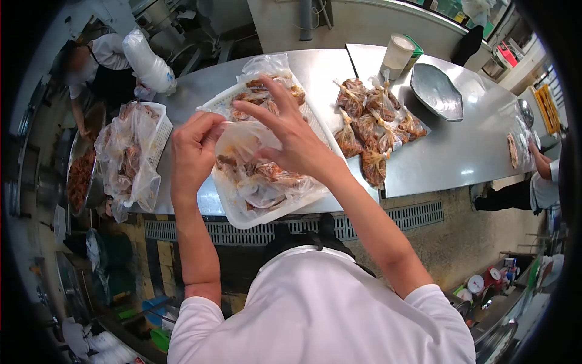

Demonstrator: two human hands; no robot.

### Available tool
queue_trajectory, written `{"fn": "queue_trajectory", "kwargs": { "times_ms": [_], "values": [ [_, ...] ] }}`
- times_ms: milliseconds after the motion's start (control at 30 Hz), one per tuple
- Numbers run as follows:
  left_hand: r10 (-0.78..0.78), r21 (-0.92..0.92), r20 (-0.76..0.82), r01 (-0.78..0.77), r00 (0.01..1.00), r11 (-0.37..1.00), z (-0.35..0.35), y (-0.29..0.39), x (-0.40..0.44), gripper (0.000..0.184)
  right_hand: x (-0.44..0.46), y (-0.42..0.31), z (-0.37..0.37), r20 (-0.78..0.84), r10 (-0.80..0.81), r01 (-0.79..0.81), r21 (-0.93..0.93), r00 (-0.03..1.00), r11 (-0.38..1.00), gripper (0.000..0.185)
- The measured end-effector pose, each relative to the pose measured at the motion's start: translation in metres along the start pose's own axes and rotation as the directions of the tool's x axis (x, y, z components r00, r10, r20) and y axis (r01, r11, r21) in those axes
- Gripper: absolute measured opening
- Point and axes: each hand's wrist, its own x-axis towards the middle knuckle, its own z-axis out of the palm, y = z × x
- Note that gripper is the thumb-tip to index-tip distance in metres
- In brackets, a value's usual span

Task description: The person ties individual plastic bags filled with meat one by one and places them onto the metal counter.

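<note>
My left hand point(193, 142) pinches the rim of a clear plastic bag point(239, 138) between thumb and fingertips. Fingers spread apart, my right hand point(290, 126) hovers over the same bag and grips nothing I can see. Beneath both hands lies a white plastic basket point(330, 136) with several clear bags of brown, saucy food point(267, 188) in it. To the right, several knotted bags of the brown food point(370, 124) lie grouped on the steel table point(418, 158).
A second white basket point(159, 124) heaped with bags stands at left, beside a co-worker point(106, 67) at a large pan of brown food point(82, 176). A dark tray point(436, 92) and a pale container point(398, 56) sit at the back right. Another person's hand point(536, 155) is far right.
</note>
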Motion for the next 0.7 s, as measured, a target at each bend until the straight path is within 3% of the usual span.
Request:
{"fn": "queue_trajectory", "kwargs": {
  "times_ms": [67,100,167,200,267,300,333,367,467,500,567,600,700],
  "values": [
    [0.041,0.048,-0.012,-0.041,0.999,0.998,-0.004,0.009,-0.003,0.007,0.012,0.016,0.008,0.187,-0.099,0.130,-0.163,0.977,0.978,0.043],
    [0.088,0.094,-0.018,-0.086,0.996,0.992,-0.005,0.010,-0.003,0.008,0.015,0.022,0.000,0.182,-0.097,0.128,-0.165,0.979,0.978,0.043],
    [0.077,0.058,0.045,-0.079,0.996,0.995,0.012,-0.020,-0.011,0.007,0.012,0.039,-0.030,0.374,0.157,-0.150,-0.046,0.914,0.988,0.027],
    [0.054,0.027,0.110,-0.058,0.992,0.998,0.023,-0.036,-0.019,0.007,0.007,0.042,-0.040,0.381,0.157,-0.149,-0.050,0.911,0.988,0.027],
    [0.001,-0.044,0.096,0.003,0.995,0.999,0.038,-0.046,-0.028,0.009,-0.002,0.044,-0.049,0.397,0.265,-0.167,-0.265,0.879,0.950,0.016],
    [-0.034,-0.112,0.097,0.045,0.995,0.993,0.044,-0.045,-0.026,0.012,-0.003,0.039,-0.048,0.395,0.263,-0.166,-0.263,0.880,0.950,0.016],
    [-0.166,-0.296,0.118,0.195,0.979,0.935,0.047,-0.027,-0.027,0.017,-0.008,0.032,-0.049,0.350,0.399,-0.359,-0.174,0.848,0.917,0.017],
    [-0.168,-0.299,0.122,0.197,0.978,0.934,0.062,-0.008,-0.030,0.017,-0.012,0.025,-0.050,0.319,0.528,-0.533,-0.078,0.787,0.842,0.021],
    [-0.097,-0.304,-0.042,0.080,0.994,0.949,0.093,0.012,-0.031,0.020,-0.020,0.015,-0.048,0.327,0.549,-0.577,-0.015,0.769,0.817,0.024],
    [-0.008,-0.264,0.038,0.018,0.999,0.964,0.105,-0.003,-0.033,0.022,-0.028,0.017,-0.048,0.327,0.551,-0.578,-0.015,0.768,0.816,0.024],
    [0.090,-0.236,0.124,-0.058,0.988,0.970,0.111,-0.006,-0.024,0.024,-0.047,0.031,-0.046,0.194,0.350,-0.393,0.261,0.916,0.882,0.031],
    [0.094,-0.249,0.094,-0.068,0.991,0.966,0.106,0.004,-0.017,0.024,-0.051,0.034,-0.043,0.192,0.354,-0.395,0.254,0.915,0.883,0.031],
    [0.109,-0.316,0.082,-0.078,0.991,0.946,0.106,0.039,-0.009,0.023,-0.072,0.039,-0.022,0.102,0.077,-0.099,0.236,0.992,0.967,0.037]
  ]
}}
